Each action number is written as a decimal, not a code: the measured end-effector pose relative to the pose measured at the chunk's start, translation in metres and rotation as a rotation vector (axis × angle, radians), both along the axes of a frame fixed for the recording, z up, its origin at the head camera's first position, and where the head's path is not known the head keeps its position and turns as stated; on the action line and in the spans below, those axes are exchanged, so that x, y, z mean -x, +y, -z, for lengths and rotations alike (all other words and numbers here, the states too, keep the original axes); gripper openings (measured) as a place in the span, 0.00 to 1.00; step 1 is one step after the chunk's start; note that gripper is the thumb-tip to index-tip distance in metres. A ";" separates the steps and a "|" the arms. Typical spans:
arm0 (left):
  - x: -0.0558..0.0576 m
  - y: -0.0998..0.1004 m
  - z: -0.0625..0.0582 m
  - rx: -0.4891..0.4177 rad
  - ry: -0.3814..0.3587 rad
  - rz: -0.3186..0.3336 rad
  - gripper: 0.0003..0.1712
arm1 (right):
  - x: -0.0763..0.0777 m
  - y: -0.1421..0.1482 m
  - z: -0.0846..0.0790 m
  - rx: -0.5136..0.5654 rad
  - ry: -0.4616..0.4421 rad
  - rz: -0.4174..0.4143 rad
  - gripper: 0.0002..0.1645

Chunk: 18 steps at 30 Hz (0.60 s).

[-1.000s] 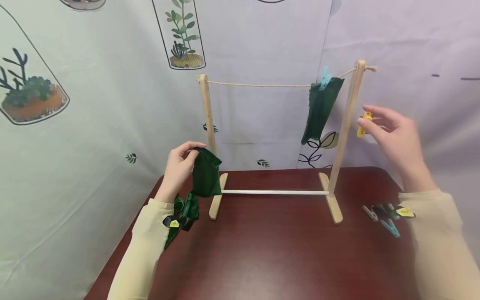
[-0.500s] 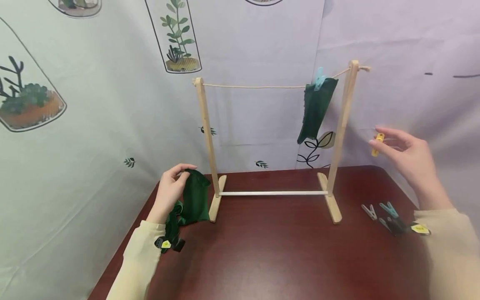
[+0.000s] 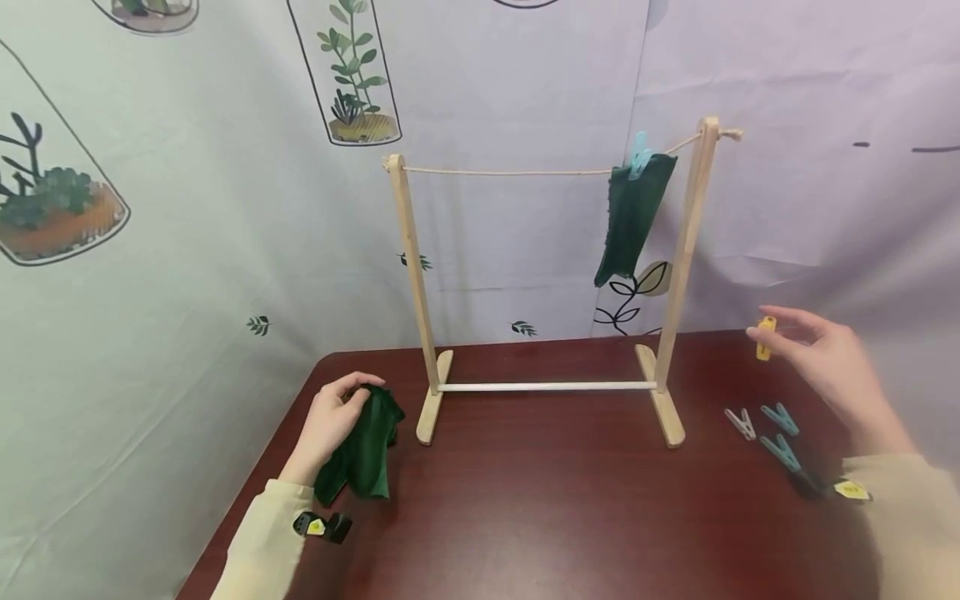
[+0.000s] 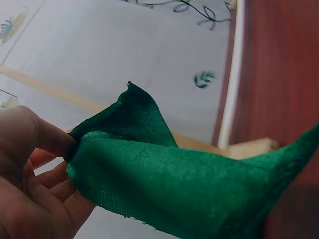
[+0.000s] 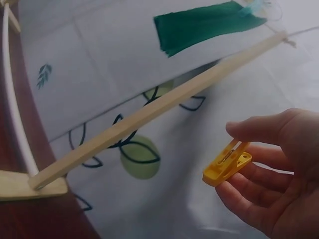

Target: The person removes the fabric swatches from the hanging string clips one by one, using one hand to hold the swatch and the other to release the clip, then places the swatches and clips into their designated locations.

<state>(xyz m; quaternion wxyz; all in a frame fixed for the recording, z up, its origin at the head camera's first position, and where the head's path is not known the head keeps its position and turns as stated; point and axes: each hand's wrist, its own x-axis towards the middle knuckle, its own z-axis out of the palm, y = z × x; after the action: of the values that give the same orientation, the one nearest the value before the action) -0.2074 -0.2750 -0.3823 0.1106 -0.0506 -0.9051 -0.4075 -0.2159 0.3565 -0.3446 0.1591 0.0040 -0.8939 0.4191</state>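
My left hand (image 3: 333,421) pinches a piece of dark green cloth (image 3: 369,454) by its upper edge, low over the left side of the table. In the left wrist view the cloth (image 4: 169,179) drapes away from thumb and fingers in a fold. Out at the right, my right hand (image 3: 825,358) holds a yellow clothespin (image 3: 765,337) between thumb and fingers; the right wrist view shows the clothespin (image 5: 227,164) from its side. Another green cloth (image 3: 636,217) hangs on the rope near the right post, fixed by a light blue clothespin (image 3: 640,157).
A wooden stand with a left post (image 3: 411,267), a right post (image 3: 686,258) and a white bottom rod (image 3: 547,387) stands at the back of the dark red table (image 3: 555,500). A white clothespin (image 3: 741,423) and blue clothespins (image 3: 781,418) lie below my right hand.
Both hands have come down, away from the stand. The left lowered its green cloth toward the table's left side; the right carried the yellow clothespin down and slightly outward.
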 end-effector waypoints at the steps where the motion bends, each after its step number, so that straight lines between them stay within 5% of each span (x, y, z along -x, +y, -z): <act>1: -0.001 -0.002 0.004 0.018 -0.011 -0.005 0.15 | 0.001 0.001 0.004 -0.015 -0.003 -0.005 0.36; 7: -0.002 -0.007 0.031 0.076 -0.108 -0.032 0.15 | 0.010 0.003 0.029 -0.119 -0.028 -0.036 0.36; 18: -0.007 -0.002 0.071 0.038 -0.216 -0.045 0.17 | 0.020 -0.007 0.073 -0.236 -0.102 -0.121 0.37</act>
<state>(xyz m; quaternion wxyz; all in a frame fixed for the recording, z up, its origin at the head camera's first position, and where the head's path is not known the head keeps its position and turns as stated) -0.2002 -0.2771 -0.4537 0.0208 0.0119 -0.9202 -0.3907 -0.2359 0.3493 -0.4177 0.0865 0.0555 -0.9420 0.3195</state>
